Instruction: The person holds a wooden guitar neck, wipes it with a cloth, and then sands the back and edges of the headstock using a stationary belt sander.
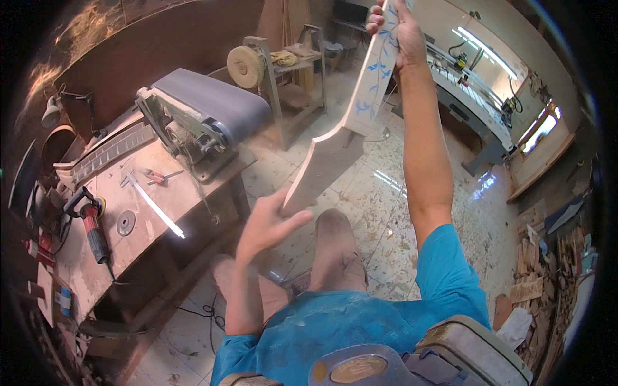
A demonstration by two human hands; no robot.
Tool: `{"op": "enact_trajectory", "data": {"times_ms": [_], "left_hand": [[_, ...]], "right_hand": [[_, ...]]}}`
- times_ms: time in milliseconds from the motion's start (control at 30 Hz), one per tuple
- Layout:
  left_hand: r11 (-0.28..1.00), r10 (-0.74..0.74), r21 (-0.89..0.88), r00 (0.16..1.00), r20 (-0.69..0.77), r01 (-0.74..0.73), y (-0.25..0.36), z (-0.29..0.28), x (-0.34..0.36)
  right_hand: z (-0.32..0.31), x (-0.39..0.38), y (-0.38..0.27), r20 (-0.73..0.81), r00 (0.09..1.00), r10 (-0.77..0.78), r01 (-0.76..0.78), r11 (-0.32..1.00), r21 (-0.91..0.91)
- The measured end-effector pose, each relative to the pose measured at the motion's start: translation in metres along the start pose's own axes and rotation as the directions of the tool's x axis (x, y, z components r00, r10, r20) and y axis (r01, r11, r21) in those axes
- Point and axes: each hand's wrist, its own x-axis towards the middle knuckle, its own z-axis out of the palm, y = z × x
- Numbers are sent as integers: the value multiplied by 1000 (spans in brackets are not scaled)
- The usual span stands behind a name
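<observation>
A pale wooden guitar neck (376, 71) with a blue vine pattern along its face slants in front of me, its unpainted headstock (325, 161) pointing down toward my lap. Up near the top edge of the picture, my right hand (407, 42) is wrapped round the neck at the end of my stretched arm. My left hand (267, 225) is at the lower tip of the headstock, thumb stretched along its end and fingers at its left edge, partly hidden. The far end of the neck runs out of the picture.
A belt sander (206, 103) stands on the wooden bench (145, 219) at left. On the bench lie a caliper (154, 202), a red-and-black power tool (93, 225) and a grey disc (126, 222). A buffing wheel (245, 67) stands behind; a long machine (473, 103) and wood scraps (531, 283) are at right.
</observation>
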Motion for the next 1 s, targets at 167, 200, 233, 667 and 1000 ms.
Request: {"op": "enact_trajectory", "data": {"times_ms": [167,200,233,667,1000], "left_hand": [[999,-16,-32,973,-231,9,-14,28,15],[998,41,-34,958,-284,-53,-22,31,19],[995,64,-57,955,-290,-84,-34,36,23],[954,27,-265,920,-391,-140,-63,28,45],[904,32,-394,945,-324,-166,-80,20,46]], "right_hand": [[73,-18,34,183,982,50,-58,998,34],[84,-27,41,243,967,76,-80,997,8],[83,-35,53,275,956,102,-120,992,48],[126,-8,128,398,871,290,-253,957,-143],[137,-1,165,245,903,353,-281,916,-285]]}}
